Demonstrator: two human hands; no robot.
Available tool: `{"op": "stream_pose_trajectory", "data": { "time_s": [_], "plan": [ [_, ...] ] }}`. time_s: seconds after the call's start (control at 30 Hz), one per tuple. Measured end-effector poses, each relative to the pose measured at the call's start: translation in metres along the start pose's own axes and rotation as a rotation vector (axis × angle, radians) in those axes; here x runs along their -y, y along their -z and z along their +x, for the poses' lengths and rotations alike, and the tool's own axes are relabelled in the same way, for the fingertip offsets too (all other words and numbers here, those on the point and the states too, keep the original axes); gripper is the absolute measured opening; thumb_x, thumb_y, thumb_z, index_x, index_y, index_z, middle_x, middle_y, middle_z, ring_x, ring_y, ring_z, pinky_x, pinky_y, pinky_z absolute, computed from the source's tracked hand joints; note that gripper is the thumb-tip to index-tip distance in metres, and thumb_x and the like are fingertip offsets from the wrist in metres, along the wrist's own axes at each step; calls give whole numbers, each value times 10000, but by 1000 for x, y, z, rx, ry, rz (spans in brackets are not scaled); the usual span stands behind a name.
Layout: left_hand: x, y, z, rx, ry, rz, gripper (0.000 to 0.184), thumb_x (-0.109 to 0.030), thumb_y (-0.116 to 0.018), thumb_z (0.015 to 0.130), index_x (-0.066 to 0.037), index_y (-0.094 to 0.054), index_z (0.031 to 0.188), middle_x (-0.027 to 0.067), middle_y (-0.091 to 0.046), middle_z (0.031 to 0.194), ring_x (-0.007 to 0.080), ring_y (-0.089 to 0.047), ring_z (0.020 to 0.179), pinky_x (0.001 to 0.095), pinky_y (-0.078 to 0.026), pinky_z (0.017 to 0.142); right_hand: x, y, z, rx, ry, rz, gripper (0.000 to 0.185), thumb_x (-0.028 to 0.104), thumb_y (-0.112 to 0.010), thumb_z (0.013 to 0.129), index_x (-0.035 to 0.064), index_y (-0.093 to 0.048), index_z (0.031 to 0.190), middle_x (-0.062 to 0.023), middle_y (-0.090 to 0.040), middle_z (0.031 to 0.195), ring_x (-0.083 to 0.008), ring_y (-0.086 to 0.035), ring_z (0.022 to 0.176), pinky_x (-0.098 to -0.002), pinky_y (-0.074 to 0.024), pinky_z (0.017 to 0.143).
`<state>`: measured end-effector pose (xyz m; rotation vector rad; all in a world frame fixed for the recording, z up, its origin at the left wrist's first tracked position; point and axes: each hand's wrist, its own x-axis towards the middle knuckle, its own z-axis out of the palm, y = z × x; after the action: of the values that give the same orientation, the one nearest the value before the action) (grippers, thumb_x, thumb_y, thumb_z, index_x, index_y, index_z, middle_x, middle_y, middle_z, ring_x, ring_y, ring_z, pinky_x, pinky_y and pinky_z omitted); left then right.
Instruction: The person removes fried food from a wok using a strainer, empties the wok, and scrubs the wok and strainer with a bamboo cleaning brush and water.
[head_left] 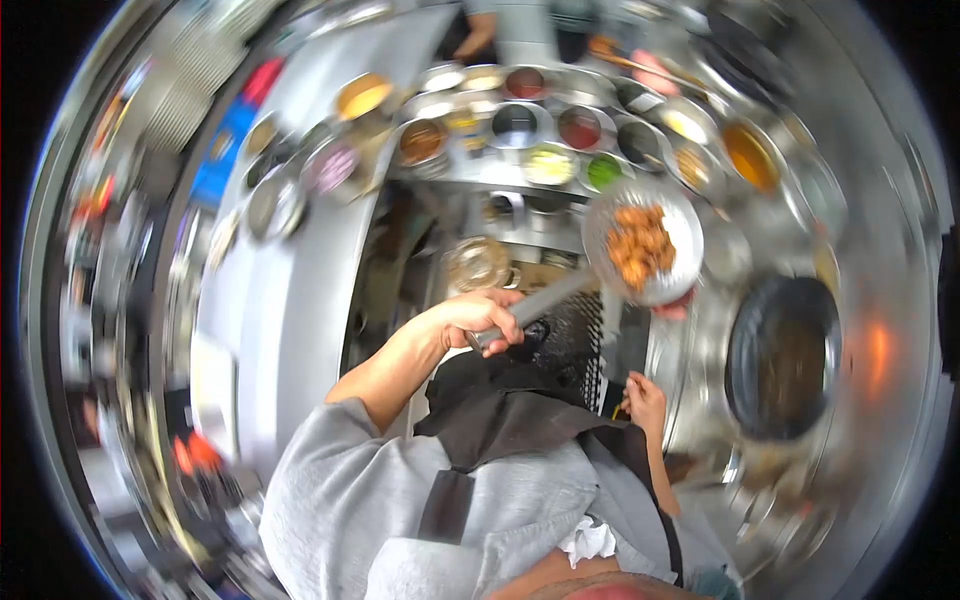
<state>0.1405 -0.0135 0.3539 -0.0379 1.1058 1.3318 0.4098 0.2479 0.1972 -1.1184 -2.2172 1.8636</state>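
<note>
Grey shirt cloth (390,490) and a dark apron (520,425) fill the space nearest the camera, with a crumpled white cloth (588,540) at the collar. The left hand (483,320) has its fingers closed around the handle of a round metal scoop (683,278), whose bowl carries browned chunks of food (640,245). That bowl sits between the green-filled container (603,171) and the big dark pan (785,358) (the pan holds brownish liquid). The right hand (645,400) is near the apron's right side, fingers bent; I cannot tell whether they are fully closed or grip anything
</note>
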Motion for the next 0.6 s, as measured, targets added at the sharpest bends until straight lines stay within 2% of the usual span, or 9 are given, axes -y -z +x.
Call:
{"op": "stream_pose_trajectory", "data": {
  "time_s": [0.07,0.2,0.27,0.33,0.37,0.4,0.47,0.5,0.6],
  "plan": [
    [35,19,-40,-58,-39,-68,383,63,-594,677,36,-466,1037,138,-567,717,151,-530,421,265,-441,342,1,-3,20,112,-36,-147,256,122,-573,884,-43,-609,1076,-60,-599,687,-97,-538,479,-226,-417,429],
    [93,45,-124,-195,-141,-314,441,75,-569,657,41,-445,1079,156,-553,759,147,-522,416,265,-427,334,-2,-26,40,150,-112,-166,217,115,-577,874,-33,-627,1026,-72,-595,650,-124,-545,437,-250,-420,390],
    [110,57,-168,-273,-273,-454,444,73,-564,666,44,-444,1092,160,-549,753,149,-524,418,262,-428,336,11,-44,39,196,-88,-267,200,109,-576,872,-26,-632,1009,-68,-594,644,-123,-545,433,-249,-418,381],
    [122,81,-208,-334,-401,-552,524,71,-561,670,42,-402,1169,168,-551,757,159,-539,430,263,-427,333,23,-69,39,229,-66,-356,184,104,-574,870,-19,-636,992,-64,-592,637,-121,-545,429,-248,-417,371],
    [127,94,-226,-505,-432,-563,677,72,-560,663,45,-297,1287,195,-559,769,172,-547,433,274,-428,331,27,-79,39,261,-40,-405,173,102,-572,869,-17,-637,978,-59,-589,628,-122,-547,430,-248,-419,373],
    [116,98,-247,-543,-493,-540,812,77,-555,653,46,-171,1368,226,-568,789,186,-542,414,293,-428,326,30,-87,36,290,-22,-461,163,99,-571,868,-15,-638,964,-54,-585,619,-123,-549,431,-247,-422,375],
    [114,136,-271,-836,-593,-271,567,52,-577,666,80,-389,1200,122,-549,640,153,-518,412,289,-424,339,41,-109,33,295,13,-446,175,97,-568,866,-21,-641,973,-54,-581,611,-127,-548,428,-253,-425,377],
    [104,151,-283,-956,-589,-220,686,43,-575,671,138,-264,1276,134,-551,624,168,-524,399,297,-410,333,50,-121,31,305,35,-489,180,98,-569,863,-25,-644,971,-57,-584,610,-129,-553,430,-258,-428,380],
    [75,201,-294,-1246,-569,-32,390,46,-553,688,56,-478,1070,77,-502,595,156,-510,398,311,-402,339,71,-149,26,324,90,-569,202,103,-577,854,-34,-652,981,-72,-598,612,-135,-570,438,-269,-439,394]
  ]
}}
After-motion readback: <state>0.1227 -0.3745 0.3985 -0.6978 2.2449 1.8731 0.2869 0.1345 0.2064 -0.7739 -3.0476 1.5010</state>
